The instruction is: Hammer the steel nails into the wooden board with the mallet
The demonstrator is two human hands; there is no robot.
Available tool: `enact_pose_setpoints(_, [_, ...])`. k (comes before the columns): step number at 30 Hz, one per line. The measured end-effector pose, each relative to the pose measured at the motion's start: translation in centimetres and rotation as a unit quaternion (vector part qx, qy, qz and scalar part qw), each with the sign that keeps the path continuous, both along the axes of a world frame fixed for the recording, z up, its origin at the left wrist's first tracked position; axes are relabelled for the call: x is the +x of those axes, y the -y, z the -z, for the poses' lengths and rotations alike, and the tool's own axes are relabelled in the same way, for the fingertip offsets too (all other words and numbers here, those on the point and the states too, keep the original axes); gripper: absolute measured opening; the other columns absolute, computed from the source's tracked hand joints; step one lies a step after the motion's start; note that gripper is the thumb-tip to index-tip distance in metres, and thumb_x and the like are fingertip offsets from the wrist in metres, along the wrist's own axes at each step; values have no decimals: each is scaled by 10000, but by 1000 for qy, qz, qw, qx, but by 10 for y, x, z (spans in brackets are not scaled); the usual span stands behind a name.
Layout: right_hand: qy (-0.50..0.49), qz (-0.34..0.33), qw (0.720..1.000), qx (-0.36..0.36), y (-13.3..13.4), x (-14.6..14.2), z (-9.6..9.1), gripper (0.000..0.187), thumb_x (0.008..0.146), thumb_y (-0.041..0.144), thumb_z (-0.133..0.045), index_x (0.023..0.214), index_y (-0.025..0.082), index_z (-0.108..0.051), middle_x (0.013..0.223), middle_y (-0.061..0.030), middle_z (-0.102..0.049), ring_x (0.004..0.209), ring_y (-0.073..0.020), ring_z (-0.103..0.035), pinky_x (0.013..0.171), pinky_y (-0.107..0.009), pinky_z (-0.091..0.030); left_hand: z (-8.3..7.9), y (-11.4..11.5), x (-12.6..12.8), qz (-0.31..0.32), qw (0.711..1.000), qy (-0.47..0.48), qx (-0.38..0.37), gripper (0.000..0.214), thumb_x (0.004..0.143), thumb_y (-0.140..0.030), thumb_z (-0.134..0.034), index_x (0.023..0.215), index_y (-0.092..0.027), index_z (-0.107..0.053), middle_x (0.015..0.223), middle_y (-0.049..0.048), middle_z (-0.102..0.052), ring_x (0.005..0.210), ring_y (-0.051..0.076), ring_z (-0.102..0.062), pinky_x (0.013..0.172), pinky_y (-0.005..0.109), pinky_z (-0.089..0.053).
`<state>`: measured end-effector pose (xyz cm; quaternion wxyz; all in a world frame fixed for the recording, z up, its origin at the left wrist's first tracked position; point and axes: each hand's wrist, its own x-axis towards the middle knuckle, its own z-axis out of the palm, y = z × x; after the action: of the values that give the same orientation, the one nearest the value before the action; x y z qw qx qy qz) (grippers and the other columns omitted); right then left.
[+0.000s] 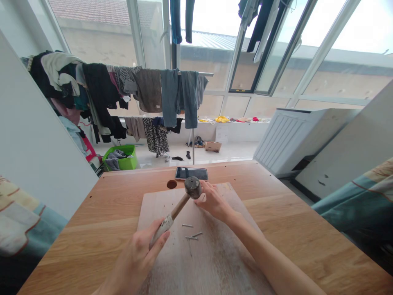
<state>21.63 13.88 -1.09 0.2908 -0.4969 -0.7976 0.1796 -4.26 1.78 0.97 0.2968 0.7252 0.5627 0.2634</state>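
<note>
My left hand is wrapped round the pale wooden handle of a hammer, whose dark round head hangs just above a grey wooden board. On the far part of the board rests my right hand, fingers pinched together right beside the hammer head, on something too small to make out. A few loose nails lie on the board between my two hands. The board lies flat on a wooden table.
A dark phone lies at the table's far edge, next to a round hole in the tabletop. Beyond stand a clothes rack full of laundry, a green basket and a white appliance at right.
</note>
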Motion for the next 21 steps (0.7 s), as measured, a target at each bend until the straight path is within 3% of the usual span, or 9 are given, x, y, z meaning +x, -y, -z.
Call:
enact_pose_setpoints(5, [-1,-7,1000,7,0,2,3,678,722,96,-699,1354,194,-475,1274,-134,-643,1201,-286,-576,1000,-418,-395,-7,3,6,1,999,-39,-16,339,998,-478,-437,1183,-290,-650,998,12,-771,960,231,-727,810,278,-541])
enact_pose_setpoints(12, [18,-9,1000,-5,4,1,-8,683,723,74,-708,1356,195,-483,1256,-136,-643,1204,-292,-563,1015,-435,-385,-3,1,5,-21,998,-53,9,316,981,-487,-462,1131,-307,-674,980,-9,-780,916,216,-741,758,247,-539])
enact_pose_setpoints(14, [26,-10,1000,-2,8,6,-18,638,753,105,-710,1340,211,-484,1223,-107,-655,1199,-278,-556,1020,-436,-379,1,0,2,-32,999,-34,21,337,967,-502,-480,1144,-295,-678,986,-3,-778,913,214,-740,761,239,-541])
enact_pose_setpoints(16, [32,-10,999,6,17,12,-30,477,819,157,-675,1265,231,-520,1189,-72,-655,1172,-253,-562,1016,-426,-384,5,0,-1,-56,998,-8,37,381,953,-532,-489,1133,-262,-689,897,5,-766,835,209,-734,719,230,-542])
enact_pose_setpoints(18, [49,-42,998,-1,31,15,-44,292,876,183,-614,1158,240,-563,1126,-46,-659,1089,-219,-593,965,-381,-422,9,0,-4,-85,995,22,37,455,937,-575,-491,1146,-221,-686,709,-5,-703,668,192,-696,607,221,-524])
enact_pose_setpoints(21, [119,-177,976,-45,58,10,-56,281,847,142,-612,1116,219,-597,1056,-55,-676,979,-198,-628,851,-301,-467,14,0,-8,-123,989,81,-12,554,924,-621,-483,1226,-182,-633,531,-62,-526,445,145,-543,435,204,-429])
